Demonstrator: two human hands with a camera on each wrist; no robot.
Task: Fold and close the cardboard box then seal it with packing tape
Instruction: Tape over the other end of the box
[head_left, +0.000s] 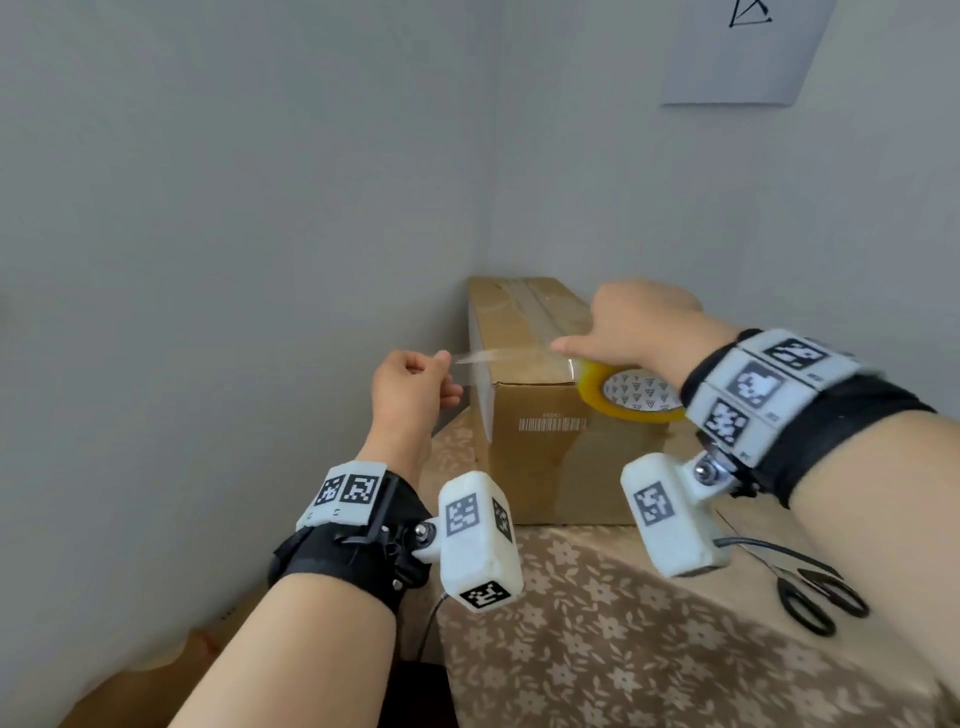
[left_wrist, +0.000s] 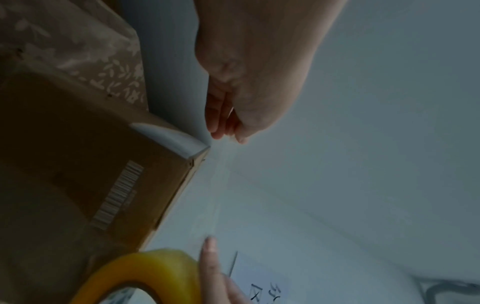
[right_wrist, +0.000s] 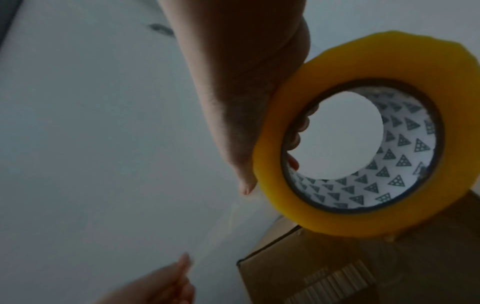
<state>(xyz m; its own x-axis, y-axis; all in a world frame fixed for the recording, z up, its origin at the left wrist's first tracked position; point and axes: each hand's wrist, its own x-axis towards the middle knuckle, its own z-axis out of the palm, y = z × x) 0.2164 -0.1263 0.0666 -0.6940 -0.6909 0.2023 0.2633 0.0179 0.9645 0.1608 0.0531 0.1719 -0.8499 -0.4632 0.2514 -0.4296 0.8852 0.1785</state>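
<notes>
A closed cardboard box (head_left: 550, 447) stands in the corner on the table, with clear tape along its top seam and a barcode on its near face. My right hand (head_left: 631, 325) holds the yellow tape roll (head_left: 626, 397) over the box's near top edge, fingers through its core (right_wrist: 296, 142). A clear tape strip (head_left: 485, 357) runs from the roll leftwards to my left hand (head_left: 415, 384), which pinches its free end beside the box's left side. The left wrist view shows the box corner (left_wrist: 192, 152) and my pinching fingertips (left_wrist: 221, 133).
Black scissors (head_left: 810, 592) lie on the floral tablecloth (head_left: 597, 649) at the right, near my right forearm. Grey walls close in behind and left of the box. A paper sheet (head_left: 748, 52) hangs on the right wall. The floor drops away left of the table.
</notes>
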